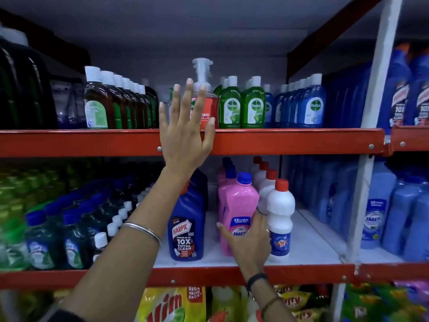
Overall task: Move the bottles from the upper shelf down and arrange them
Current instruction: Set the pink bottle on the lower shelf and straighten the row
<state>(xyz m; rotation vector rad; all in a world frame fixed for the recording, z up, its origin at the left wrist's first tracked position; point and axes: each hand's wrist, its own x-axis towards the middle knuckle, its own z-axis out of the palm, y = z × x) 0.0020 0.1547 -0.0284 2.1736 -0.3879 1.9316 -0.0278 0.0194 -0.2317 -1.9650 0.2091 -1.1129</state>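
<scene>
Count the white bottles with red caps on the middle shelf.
4 visible: a front-to-back row right of the pink bottles. Front one, second, third, rearmost. More may be hidden behind.

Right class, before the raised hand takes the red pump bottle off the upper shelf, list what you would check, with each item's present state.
1. Left hand open, fingers spread: ok.
2. Left hand gripping the red pump-top soap bottle: not ok.
3. Bottle upright: ok.
4. Free white shelf space beside the blue Harpic bottle: ok.
5. Right hand free: not ok, on the pink Shakti bottle.
6. Bottle's weight: cannot tell.
</scene>
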